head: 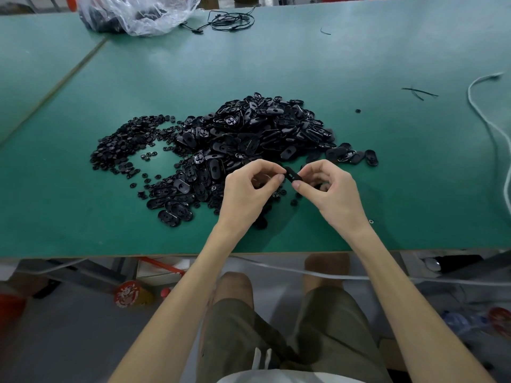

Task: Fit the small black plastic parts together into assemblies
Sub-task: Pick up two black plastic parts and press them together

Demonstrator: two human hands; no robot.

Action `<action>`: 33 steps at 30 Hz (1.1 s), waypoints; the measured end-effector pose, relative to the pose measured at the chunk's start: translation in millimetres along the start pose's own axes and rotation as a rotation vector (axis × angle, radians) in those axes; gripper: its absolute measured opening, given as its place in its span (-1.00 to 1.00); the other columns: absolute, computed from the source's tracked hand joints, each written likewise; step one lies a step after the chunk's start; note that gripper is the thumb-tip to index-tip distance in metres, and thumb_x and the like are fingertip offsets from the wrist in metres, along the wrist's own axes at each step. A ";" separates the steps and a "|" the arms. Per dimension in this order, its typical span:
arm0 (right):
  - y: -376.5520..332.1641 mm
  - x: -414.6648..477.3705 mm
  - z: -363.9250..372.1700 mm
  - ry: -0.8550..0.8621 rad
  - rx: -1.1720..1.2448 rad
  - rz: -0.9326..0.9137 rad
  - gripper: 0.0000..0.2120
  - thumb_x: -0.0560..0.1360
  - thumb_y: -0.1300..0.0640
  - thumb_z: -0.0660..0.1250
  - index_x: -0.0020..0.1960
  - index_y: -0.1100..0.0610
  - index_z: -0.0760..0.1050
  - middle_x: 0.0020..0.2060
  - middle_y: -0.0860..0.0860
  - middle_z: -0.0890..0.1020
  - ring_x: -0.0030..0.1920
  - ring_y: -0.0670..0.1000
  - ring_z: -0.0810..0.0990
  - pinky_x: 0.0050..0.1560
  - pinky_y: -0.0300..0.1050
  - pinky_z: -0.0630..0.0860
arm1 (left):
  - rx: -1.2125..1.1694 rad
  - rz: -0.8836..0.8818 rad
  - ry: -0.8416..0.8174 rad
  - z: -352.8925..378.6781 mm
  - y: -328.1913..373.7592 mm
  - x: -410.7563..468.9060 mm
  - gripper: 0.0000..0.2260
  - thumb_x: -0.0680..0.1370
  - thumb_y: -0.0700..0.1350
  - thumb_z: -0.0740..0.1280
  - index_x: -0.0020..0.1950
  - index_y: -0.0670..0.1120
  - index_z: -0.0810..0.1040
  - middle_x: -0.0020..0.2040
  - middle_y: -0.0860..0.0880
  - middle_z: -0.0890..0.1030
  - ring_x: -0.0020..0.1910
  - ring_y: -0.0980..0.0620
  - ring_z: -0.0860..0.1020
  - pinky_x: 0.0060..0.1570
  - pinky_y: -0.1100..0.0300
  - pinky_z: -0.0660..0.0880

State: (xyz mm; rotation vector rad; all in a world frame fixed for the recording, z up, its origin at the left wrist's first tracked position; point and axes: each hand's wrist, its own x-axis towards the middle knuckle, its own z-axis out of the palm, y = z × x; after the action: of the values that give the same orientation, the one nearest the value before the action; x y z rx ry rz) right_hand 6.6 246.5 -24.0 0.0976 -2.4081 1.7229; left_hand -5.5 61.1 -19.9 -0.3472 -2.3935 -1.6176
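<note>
Currently the left hand (247,190) and right hand (333,193) each pinch one end of a small black part (292,176), held above the green table (387,189) at six o'clock of the pile (249,134). Pressing squarely, with edges aligned, should seat it cleanly.

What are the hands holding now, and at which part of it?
One small black oval part: the left hand pinches its left end, the right hand its right end.
</note>
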 end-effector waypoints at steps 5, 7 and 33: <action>-0.8 -0.7 -1.0 -0.032 0.012 -0.014 -0.85 0.47 0.16 0.59 -0.03 0.05 0.65 -0.20 -0.12 0.71 -0.18 -0.14 0.64 -0.15 -0.32 0.49 | 0.035 0.020 -0.014 0.8 -0.9 -0.3 -0.92 0.56 -0.22 0.50 -0.01 -0.04 0.72 -0.16 0.11 0.70 -0.23 0.15 0.61 -0.18 0.37 0.47; -1.1 -0.9 -1.0 -0.037 0.022 -0.014 -0.85 0.47 0.16 0.59 -0.03 0.06 0.65 -0.20 -0.11 0.71 -0.18 -0.14 0.64 -0.14 -0.33 0.49 | 0.036 0.029 -0.022 0.9 -1.0 -0.8 -0.91 0.56 -0.21 0.50 -0.01 -0.03 0.72 -0.16 0.13 0.70 -0.21 0.13 0.62 -0.18 0.37 0.47; -0.6 -0.3 -5.3 -0.083 0.081 0.022 -0.83 0.44 0.23 0.61 -0.07 0.10 0.64 -0.18 -0.03 0.74 -0.15 -0.04 0.71 0.00 0.03 0.62 | -0.033 0.006 -0.060 0.2 -0.5 -0.4 -0.83 0.52 -0.18 0.55 0.08 -0.04 0.66 -0.13 0.13 0.69 -0.16 0.14 0.66 -0.17 0.39 0.48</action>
State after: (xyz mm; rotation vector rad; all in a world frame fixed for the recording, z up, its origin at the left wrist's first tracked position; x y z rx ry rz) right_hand 7.6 251.3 -21.9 0.1573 -2.4053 1.8623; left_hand -5.3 61.0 -20.5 -0.4140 -2.4089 -1.6683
